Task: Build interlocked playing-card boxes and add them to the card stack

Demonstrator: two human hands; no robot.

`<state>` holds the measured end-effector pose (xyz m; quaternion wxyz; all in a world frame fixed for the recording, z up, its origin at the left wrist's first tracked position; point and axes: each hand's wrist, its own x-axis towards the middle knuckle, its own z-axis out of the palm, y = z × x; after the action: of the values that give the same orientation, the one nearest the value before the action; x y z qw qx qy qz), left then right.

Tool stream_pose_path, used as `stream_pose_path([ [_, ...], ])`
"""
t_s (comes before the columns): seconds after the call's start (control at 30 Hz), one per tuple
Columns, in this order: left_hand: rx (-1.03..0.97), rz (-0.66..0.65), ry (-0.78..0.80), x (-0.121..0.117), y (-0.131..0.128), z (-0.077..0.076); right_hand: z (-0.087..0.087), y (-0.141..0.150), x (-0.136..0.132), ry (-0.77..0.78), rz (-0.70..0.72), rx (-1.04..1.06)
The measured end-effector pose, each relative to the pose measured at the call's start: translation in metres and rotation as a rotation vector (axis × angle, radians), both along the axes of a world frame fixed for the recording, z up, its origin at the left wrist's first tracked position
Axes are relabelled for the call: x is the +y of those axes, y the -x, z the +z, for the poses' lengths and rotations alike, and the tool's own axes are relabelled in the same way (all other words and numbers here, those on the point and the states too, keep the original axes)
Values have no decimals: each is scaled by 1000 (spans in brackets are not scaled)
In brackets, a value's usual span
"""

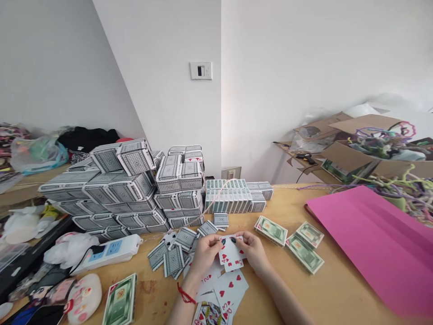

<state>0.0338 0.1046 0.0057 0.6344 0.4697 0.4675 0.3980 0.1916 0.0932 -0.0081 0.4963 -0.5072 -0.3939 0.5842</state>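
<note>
Both hands hold a few heart playing cards (230,257) face up between them, low in the middle of the head view. My left hand (207,253), with a red string bracelet on its wrist, pinches their left side. My right hand (253,252) pinches the right side, thumb on top. Under and in front of the hands lie loose face-up cards (231,289), hearts and a queen (209,313) among them. Left of my left hand spreads a loose heap of mostly face-down cards (174,261) with grey patterned backs.
Stacked card bundles (118,189) rise at the back left, beside a row of green-white card boxes (227,196). Green card boxes (270,230) lie at right, another (120,300) at front left. A power strip (113,253), pink sheet (365,243) and yarn-filled carton (389,158) flank the table.
</note>
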Motion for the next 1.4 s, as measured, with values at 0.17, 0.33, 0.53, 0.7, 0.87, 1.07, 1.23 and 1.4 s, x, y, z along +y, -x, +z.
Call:
stream_pose_path([
  [0.17, -18, -7, -12, 2, 0, -3, 4, -3, -1, -35, 52, 0],
  [0.33, -11, -25, -25, 1, 1, -2, -3, -3, 0, -17, 52, 5],
  [0.53, 115, 8, -55, 2, -1, -3, -3, -2, 1, -25, 11, -7],
  [0.7, 135, 66, -95, 3, -2, -11, 1, -5, 0, 28, 130, 44],
  [0.87, 141, 79, -129, 1, -4, -18, 0, -6, -2, 53, 152, 93],
  [1.07, 144, 69, -159, 0, -9, -22, -6, -3, -2, 26, 126, 114],
  [1.23, 66, 53, -154, -1, -10, -16, -3, 2, -6, 14, 116, 143],
  [1.4, -58, -26, -69, -3, -8, -4, -1, 4, -8, 20, 103, 170],
])
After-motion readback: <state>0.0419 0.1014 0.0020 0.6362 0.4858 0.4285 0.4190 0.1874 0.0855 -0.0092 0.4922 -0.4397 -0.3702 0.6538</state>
